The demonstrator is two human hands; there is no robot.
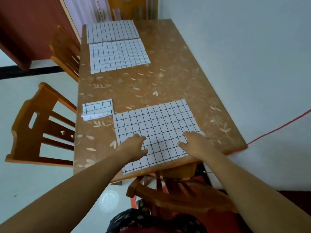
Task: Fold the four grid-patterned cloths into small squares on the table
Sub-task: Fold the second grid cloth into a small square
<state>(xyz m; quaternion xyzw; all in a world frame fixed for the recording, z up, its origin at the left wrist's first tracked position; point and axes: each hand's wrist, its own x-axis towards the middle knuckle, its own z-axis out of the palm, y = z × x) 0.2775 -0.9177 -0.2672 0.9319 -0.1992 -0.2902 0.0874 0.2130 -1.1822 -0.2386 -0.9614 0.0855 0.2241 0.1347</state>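
table (168,78): wore a leaf pattern
near cloth (156,125): lay flat
folded cloth (97,109): sat just left
left hand (134,146): released, pressed near cloth
right hand (193,142): released, pressed near cloth

Bare forearms (80,184) — dark floral garment (129,218)

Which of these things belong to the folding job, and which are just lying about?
In the job: near cloth, under left hand and right hand; folded cloth; middle cloth; far cloth; table.
Lying about: side chair; far chair; red cord.
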